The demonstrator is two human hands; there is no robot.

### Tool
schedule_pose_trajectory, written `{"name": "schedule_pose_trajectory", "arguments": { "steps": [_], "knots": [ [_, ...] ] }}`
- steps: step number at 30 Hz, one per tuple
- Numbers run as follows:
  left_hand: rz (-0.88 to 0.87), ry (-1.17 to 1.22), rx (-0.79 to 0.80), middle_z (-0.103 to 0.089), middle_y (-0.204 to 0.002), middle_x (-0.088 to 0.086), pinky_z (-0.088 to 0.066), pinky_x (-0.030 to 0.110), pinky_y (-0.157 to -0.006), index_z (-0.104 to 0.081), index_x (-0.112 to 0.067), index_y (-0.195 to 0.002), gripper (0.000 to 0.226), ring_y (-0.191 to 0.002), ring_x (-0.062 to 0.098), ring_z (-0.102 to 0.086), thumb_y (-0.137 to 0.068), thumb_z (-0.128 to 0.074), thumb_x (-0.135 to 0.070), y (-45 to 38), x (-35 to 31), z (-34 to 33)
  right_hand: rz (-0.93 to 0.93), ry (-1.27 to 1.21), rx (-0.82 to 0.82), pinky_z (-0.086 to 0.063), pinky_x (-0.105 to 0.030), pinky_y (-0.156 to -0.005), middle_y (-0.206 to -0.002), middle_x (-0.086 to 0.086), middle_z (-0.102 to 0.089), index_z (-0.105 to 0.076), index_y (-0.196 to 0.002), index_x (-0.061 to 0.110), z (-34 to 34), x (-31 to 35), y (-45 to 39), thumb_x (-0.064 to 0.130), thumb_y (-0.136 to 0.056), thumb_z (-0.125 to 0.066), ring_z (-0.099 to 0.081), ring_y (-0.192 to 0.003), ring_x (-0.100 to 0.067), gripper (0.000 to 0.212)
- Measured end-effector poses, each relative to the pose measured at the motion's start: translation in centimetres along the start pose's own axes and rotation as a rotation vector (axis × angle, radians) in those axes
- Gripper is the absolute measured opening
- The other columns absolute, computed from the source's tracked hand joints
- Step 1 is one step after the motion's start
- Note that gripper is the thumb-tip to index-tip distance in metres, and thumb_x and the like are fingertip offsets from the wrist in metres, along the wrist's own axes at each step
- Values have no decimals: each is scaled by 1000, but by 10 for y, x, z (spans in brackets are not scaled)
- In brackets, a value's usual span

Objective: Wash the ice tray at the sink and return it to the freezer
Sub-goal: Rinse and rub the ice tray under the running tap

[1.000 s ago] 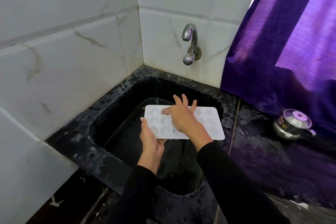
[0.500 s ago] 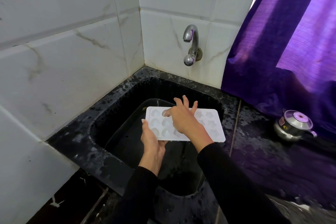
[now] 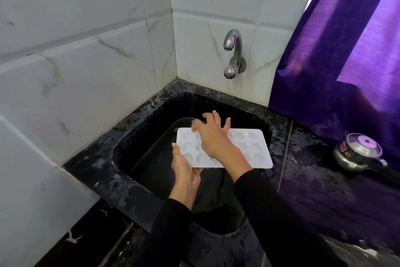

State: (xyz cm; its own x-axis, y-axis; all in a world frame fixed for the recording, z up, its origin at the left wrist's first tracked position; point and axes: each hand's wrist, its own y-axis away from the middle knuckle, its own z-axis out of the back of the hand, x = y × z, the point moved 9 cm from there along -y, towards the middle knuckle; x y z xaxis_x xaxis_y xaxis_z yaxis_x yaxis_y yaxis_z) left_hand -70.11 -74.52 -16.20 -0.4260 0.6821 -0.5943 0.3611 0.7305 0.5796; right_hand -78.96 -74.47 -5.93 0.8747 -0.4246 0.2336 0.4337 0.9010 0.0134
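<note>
White plastic, our ice tray (image 3: 257, 147) shows rows of shallow moulded cells, hearts toward its left end and stars toward its right. We hold it cells-up over the black sink (image 3: 138, 136), below and in front of the tap (image 3: 232, 54); its long axis runs left to right. Our left hand (image 3: 184, 169) is clamped on the near left corner. Our right hand (image 3: 213, 136) rests on top, fingers spread apart.
</note>
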Motion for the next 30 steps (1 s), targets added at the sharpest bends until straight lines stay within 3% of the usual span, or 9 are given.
{"name": "schedule_pose_trajectory", "arguments": {
  "steps": [3, 6, 20, 25, 30],
  "knots": [
    [-2, -7, -1, -71, -108, 15, -57, 41, -65, -61, -12, -121, 53, -94, 31, -69, -99, -35, -53, -1, 0, 1, 33, 52, 51, 9, -66, -111, -157, -15, -7, -51, -129, 29, -9, 10, -1, -16, -80, -54, 13, -145, -38, 66],
    [-5, -6, -18, -71, -106, 15, -57, 42, -66, -61, -12, -121, 53, -94, 31, -69, -98, -37, -53, -1, 1, 3, 54, 112, 98, 6, -67, -111, -159, -15, 0, -47, -138, 32, -18, 17, 0, -13, -82, -56, 14, -145, -39, 73],
    [-22, -16, -10, -71, -109, 15, -58, 47, -76, -61, -13, -121, 53, -98, 33, -69, -98, -37, -54, -2, 1, 5, 60, 174, 77, 6, -66, -111, -159, -14, -6, -56, -131, 24, -12, 27, 0, -7, -83, -60, 11, -146, -38, 57],
    [-23, -10, -21, -71, -108, 16, -57, 47, -76, -62, -11, -119, 52, -97, 33, -69, -98, -37, -52, -2, -1, 7, 67, 98, 103, 5, -68, -111, -157, -14, -9, -48, -138, 31, -18, 24, 1, -10, -80, -61, 11, -146, -38, 72],
    [-26, -5, -8, -71, -104, 13, -57, 49, -78, -62, -13, -114, 51, -92, 32, -68, -99, -35, -53, -5, -11, 6, -39, -136, 12, 11, -61, -112, -159, -8, -3, -51, -130, 29, 9, -5, 14, -17, -80, -49, 14, -146, -31, 68]
  ]
}}
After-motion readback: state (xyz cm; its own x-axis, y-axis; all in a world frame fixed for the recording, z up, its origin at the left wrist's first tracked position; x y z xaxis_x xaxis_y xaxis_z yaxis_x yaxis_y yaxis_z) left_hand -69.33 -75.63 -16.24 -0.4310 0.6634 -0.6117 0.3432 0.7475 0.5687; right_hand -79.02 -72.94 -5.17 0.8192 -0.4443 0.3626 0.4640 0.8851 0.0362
